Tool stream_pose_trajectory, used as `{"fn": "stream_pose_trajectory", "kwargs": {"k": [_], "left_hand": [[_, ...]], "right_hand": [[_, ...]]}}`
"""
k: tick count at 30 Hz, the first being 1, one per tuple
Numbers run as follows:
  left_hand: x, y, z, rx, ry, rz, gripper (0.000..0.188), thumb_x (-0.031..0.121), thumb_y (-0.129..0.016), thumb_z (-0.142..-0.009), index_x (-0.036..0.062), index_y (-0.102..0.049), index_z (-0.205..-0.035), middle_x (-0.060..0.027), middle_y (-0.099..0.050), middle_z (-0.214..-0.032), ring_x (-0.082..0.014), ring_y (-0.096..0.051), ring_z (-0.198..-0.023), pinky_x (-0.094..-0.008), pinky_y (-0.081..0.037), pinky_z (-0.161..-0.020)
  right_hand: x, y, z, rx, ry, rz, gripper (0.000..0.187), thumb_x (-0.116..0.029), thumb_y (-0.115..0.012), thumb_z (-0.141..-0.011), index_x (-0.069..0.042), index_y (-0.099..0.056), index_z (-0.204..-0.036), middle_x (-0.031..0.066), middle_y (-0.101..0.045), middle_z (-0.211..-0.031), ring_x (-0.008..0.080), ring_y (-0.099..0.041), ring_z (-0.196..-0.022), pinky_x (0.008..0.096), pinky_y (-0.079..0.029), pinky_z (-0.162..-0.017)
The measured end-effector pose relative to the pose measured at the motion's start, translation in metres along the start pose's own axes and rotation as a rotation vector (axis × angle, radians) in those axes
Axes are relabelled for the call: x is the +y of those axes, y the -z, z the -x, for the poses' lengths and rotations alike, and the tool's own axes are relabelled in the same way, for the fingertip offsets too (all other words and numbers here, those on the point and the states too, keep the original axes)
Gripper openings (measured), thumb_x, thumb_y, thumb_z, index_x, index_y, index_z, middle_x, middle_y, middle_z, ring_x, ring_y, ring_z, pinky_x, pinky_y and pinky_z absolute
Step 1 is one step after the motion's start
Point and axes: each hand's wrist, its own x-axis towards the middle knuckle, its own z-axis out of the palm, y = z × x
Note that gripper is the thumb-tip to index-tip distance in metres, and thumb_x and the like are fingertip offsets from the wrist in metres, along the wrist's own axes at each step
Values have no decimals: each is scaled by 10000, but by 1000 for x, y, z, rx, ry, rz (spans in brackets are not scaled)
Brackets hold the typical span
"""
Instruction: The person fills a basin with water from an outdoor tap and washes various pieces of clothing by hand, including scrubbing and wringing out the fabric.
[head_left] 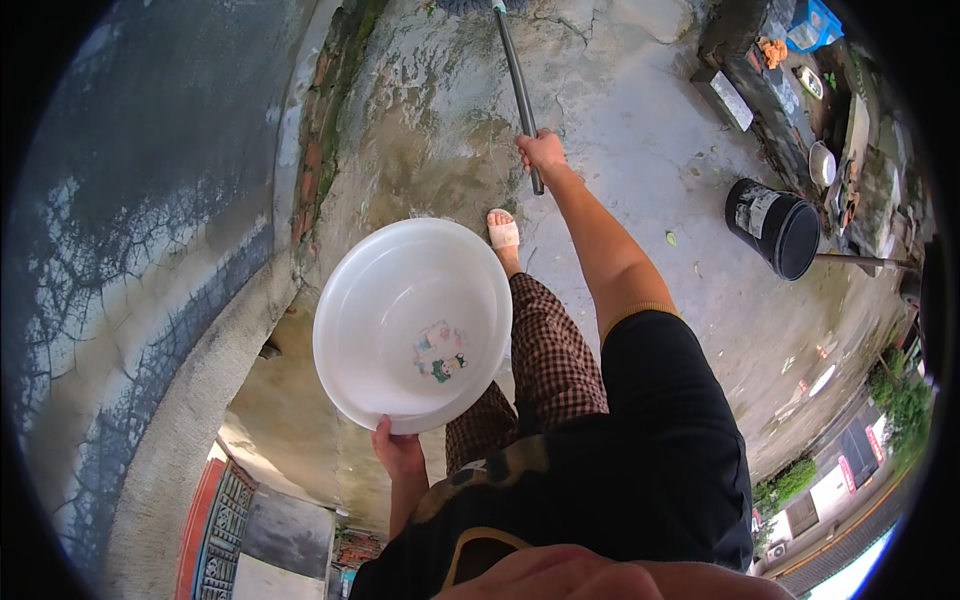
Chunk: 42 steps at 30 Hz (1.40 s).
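Note:
My left hand grips the near rim of a large white washbasin. The basin is tilted so its inside faces me, and a small coloured cartoon print shows on its bottom. My right hand is stretched forward and closed round the upper end of a grey mop handle. At the far end of the handle, the grey mop head is cut off by the top edge of the view. One foot in a pale slipper stands on the ground between the basin and the mop handle.
A cracked, peeling wall runs along the left. On the right a black bucket stands on the damp concrete ground. Beyond it, a ledge carries a white bowl, an orange cloth and a blue container.

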Motion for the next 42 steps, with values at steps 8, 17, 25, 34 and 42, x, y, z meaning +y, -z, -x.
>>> {"fn": "stream_pose_trajectory", "kwargs": {"k": [8,17,25,34,42], "left_hand": [[7,-46,12,-57,-6,-44,316,83,-511,-848,40,-492,-1161,-52,-578,-964,-122,-524,-716,-250,-404,-534],[4,-78,1,-110,18,-108,377,79,-521,-840,55,-463,-1211,-59,-576,-991,-137,-536,-745,-260,-427,-557],[-7,-93,-6,-31,56,-168,426,88,-528,-844,90,-438,-1261,-55,-563,-1040,-154,-545,-800,-302,-451,-615],[-8,-87,-7,-67,29,-256,445,117,-519,-845,82,-427,-1278,-64,-541,-1132,-178,-538,-945,-323,-454,-720],[-9,-94,2,-67,18,-214,417,96,-518,-850,78,-441,-1260,-61,-557,-1088,-169,-548,-896,-304,-449,-659]], "right_hand": [[90,110,154,-67,-95,21,148,-121,-616,-818,-43,-495,-783,8,-460,-532,100,-411,-356,264,-338,-341],[157,163,172,14,-258,56,162,-136,-619,-796,-23,-503,-784,21,-466,-519,116,-420,-340,285,-355,-325],[56,125,6,7,-97,159,175,-138,-603,-793,-8,-492,-756,47,-483,-538,139,-427,-348,315,-374,-334],[-61,71,-90,14,69,368,181,-168,-612,-737,11,-588,-744,83,-595,-564,164,-567,-440,311,-490,-472],[-79,88,-47,-82,120,175,176,-152,-628,-772,14,-569,-766,65,-558,-550,141,-523,-416,299,-449,-416]]}}
